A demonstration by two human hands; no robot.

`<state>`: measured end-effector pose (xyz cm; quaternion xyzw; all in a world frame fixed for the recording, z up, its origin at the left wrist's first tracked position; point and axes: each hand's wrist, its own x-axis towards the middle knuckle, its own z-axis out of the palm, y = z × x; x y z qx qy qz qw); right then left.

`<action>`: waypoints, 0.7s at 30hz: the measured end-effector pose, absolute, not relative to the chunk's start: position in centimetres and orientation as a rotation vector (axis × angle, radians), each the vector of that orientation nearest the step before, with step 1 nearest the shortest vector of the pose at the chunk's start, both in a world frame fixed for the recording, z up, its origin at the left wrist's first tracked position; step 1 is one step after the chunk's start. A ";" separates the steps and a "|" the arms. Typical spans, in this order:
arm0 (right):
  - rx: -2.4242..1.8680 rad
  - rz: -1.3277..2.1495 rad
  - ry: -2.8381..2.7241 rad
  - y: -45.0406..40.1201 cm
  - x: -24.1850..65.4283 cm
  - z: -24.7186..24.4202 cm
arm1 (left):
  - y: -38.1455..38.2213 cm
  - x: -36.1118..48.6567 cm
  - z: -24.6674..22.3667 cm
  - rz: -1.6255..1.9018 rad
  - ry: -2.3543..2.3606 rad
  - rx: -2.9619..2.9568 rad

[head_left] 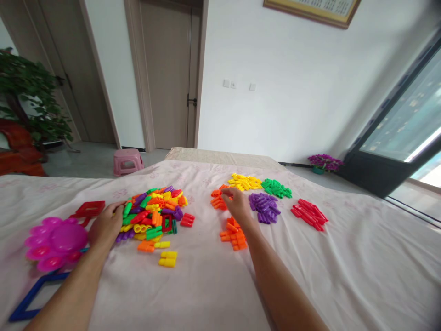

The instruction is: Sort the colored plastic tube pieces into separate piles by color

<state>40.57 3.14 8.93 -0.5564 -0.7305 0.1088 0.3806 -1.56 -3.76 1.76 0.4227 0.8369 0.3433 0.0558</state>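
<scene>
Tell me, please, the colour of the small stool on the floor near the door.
The stool is pink; the head view shows it best.

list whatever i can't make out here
All in the head view:
Right hand: whether its fingers hold anything, too small to tell.
Blue plastic frame: right part, behind the left forearm.
Gold-framed wall hanging: top, cut off by upper edge; writing, too small.
Multicoloured plastic pile: lowest pieces, buried under others.

Single head cam, looks fwd + down over white floral cloth (203, 294), faces white wall (275, 115).
</scene>
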 end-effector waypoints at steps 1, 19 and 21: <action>-1.356 0.326 -1.965 2.4 38.8 8.6 | -3.8 -1.6 1.7 1.046 2.533 1.282; -1.285 0.375 -2.261 -2.3 32.5 6.1 | -3.8 -1.4 2.1 0.930 2.578 1.237; -1.213 0.415 -2.130 -1.4 33.6 6.5 | -3.5 -1.7 1.8 0.937 2.606 1.234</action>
